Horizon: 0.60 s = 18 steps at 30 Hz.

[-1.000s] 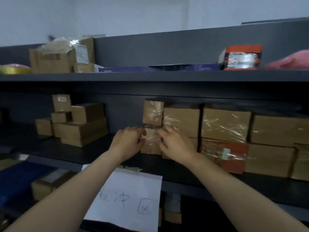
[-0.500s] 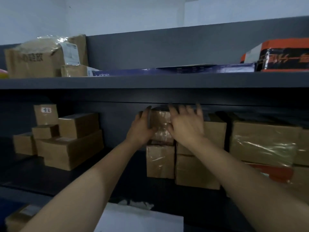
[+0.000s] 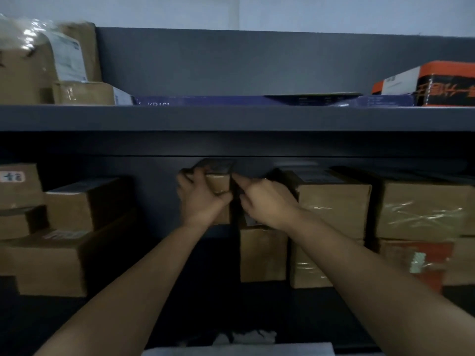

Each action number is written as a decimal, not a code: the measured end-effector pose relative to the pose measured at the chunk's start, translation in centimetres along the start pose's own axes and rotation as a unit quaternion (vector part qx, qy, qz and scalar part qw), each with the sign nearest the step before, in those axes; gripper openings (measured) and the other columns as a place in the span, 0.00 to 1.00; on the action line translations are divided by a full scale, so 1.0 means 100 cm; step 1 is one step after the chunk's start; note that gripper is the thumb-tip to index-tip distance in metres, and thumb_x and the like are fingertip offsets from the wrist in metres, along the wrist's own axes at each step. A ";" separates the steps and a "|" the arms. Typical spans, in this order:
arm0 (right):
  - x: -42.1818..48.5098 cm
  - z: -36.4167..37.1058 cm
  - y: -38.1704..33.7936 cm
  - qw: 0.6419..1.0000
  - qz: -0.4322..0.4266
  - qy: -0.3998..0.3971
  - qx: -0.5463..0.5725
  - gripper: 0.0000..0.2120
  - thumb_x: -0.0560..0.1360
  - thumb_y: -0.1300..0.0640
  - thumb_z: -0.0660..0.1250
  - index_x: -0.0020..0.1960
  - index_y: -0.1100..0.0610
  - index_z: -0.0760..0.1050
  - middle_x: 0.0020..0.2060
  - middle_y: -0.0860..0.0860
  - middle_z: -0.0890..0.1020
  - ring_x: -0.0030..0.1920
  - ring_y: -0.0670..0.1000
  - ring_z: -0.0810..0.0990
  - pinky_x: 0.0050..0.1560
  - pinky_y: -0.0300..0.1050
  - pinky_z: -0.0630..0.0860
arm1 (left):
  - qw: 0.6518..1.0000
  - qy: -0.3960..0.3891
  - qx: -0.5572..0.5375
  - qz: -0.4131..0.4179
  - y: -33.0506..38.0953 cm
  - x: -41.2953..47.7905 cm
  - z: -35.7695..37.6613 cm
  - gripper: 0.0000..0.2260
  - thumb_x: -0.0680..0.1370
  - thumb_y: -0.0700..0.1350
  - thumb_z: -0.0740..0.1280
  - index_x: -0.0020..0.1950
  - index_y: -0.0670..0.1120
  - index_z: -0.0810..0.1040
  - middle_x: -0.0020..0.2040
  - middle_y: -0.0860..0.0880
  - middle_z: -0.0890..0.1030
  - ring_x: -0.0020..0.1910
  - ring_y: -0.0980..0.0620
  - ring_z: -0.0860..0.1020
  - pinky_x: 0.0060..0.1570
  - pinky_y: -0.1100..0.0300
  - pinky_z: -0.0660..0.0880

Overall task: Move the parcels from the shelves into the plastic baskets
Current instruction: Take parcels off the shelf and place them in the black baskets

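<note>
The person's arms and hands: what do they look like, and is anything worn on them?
Both forearms are bare up to the frame edge; no sleeves, gloves or watch show. The left hand shows nothing worn. On the right hand a small glint near one finger may be a ring, but the picture is too dim and blurred to tell.

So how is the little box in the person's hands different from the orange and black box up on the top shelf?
The small brown box is plain cardboard; the orange and black box is printed, with a white end. The brown one is gripped by the left hand, with the right hand at its side, in the middle shelf; the orange one lies untouched on the top shelf. The brown one looks smaller. Both are rectangular boxes.
</note>
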State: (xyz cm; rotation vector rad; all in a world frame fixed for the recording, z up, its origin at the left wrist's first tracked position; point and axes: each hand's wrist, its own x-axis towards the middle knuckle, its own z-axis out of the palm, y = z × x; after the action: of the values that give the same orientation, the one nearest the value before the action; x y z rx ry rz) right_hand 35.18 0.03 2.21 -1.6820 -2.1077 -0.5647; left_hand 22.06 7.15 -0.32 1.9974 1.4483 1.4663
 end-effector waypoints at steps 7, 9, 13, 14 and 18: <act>-0.001 0.052 -0.009 0.950 0.215 -0.224 0.029 0.32 0.76 0.32 0.55 0.75 0.46 0.61 0.74 0.55 0.64 0.71 0.61 0.64 0.64 0.58 0.67 | 0.995 -0.071 0.068 -0.024 -0.059 -0.022 -0.008 0.34 0.68 0.53 0.74 0.68 0.49 0.61 0.66 0.44 0.57 0.66 0.38 0.61 0.64 0.49 0.65; -0.001 0.050 -0.013 0.944 0.223 -0.242 -0.003 0.35 0.73 0.33 0.60 0.76 0.43 0.56 0.76 0.53 0.59 0.73 0.61 0.59 0.64 0.62 0.63 | 0.992 -0.100 0.067 -0.033 -0.070 -0.032 -0.003 0.33 0.68 0.53 0.74 0.68 0.50 0.62 0.65 0.45 0.57 0.66 0.38 0.62 0.64 0.51 0.65; 0.001 0.060 -0.032 0.965 0.212 -0.154 -0.013 0.29 0.73 0.35 0.59 0.68 0.50 0.71 0.67 0.54 0.70 0.67 0.60 0.66 0.60 0.60 0.65 | 0.992 -0.109 0.038 -0.043 -0.084 -0.045 -0.002 0.34 0.69 0.51 0.74 0.69 0.49 0.62 0.66 0.44 0.56 0.68 0.38 0.62 0.65 0.55 0.64; 0.002 0.064 -0.038 0.970 0.203 -0.134 -0.013 0.28 0.74 0.34 0.57 0.64 0.51 0.74 0.64 0.55 0.73 0.65 0.59 0.69 0.59 0.59 0.65 | 0.993 -0.107 0.040 -0.043 -0.086 -0.045 -0.004 0.34 0.69 0.52 0.74 0.69 0.49 0.62 0.66 0.44 0.56 0.68 0.38 0.62 0.65 0.54 0.64; 0.010 0.066 -0.054 0.983 0.151 -0.096 0.044 0.28 0.81 0.39 0.48 0.56 0.57 0.78 0.58 0.57 0.80 0.60 0.58 0.76 0.61 0.54 0.69 | 0.980 -0.100 0.167 -0.041 -0.086 -0.044 -0.018 0.29 0.71 0.60 0.68 0.68 0.56 0.64 0.68 0.48 0.57 0.69 0.43 0.59 0.67 0.46 0.60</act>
State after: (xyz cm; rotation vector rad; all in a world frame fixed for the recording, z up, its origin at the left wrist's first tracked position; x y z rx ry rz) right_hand 29.42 3.30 -3.25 -2.0216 -1.9138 -0.2216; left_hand 15.87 6.97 -7.93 2.1682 1.7527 1.0064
